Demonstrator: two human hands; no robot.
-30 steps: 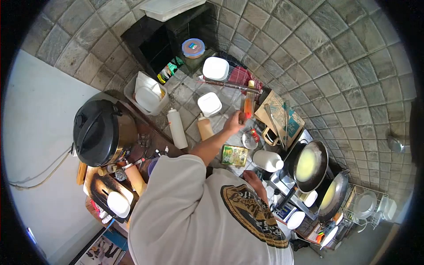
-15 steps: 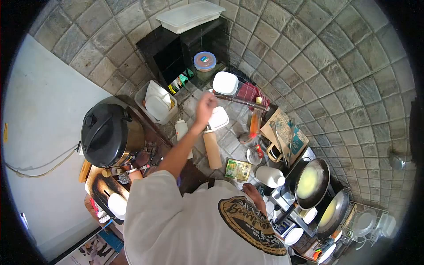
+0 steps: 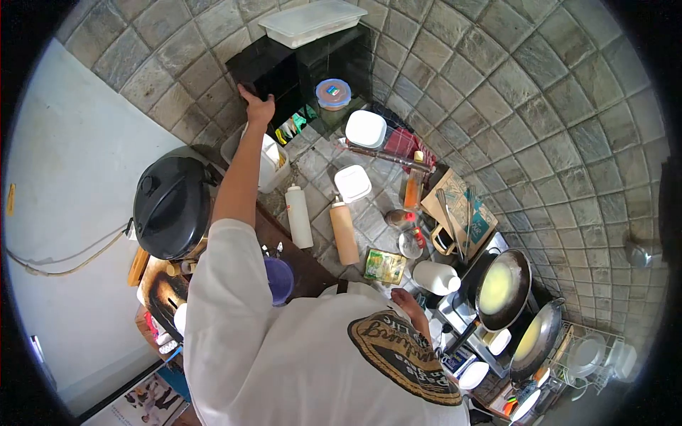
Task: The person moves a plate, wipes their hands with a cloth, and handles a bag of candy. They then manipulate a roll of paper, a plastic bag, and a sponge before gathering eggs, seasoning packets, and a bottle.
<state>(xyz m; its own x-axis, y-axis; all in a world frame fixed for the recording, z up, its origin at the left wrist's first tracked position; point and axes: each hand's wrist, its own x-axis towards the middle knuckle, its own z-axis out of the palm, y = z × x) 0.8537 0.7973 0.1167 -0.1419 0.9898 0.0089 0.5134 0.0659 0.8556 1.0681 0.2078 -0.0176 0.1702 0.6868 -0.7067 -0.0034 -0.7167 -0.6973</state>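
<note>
My left hand (image 3: 260, 108) reaches up to the front of the black cabinet (image 3: 266, 67), its finger and thumb spread and nothing visible between them. Low beside my shirt, my right hand (image 3: 407, 304) hangs near the white bottle (image 3: 435, 277) and the green and yellow packet (image 3: 384, 266); its fingers look loosely apart and hold nothing I can see. On the tiled counter stand a white squeeze bottle (image 3: 299, 217) and a tan one (image 3: 344, 233). A white square container (image 3: 353, 183) lies behind them, and another (image 3: 366, 129) is farther back.
At the right, two pans (image 3: 503, 290) (image 3: 537, 342) with yellow contents sit over the stove. A large black-lidded pot (image 3: 172, 207) stands at the left. Near it are a white bin (image 3: 278, 172) and a purple container (image 3: 278, 279). A round blue-lidded tub (image 3: 333, 93) rests by the cabinet.
My left hand has moved from above the square container, left and up to the cabinet. The squeeze bottles and purple container are now less covered by my arm. My right hand has barely moved.
</note>
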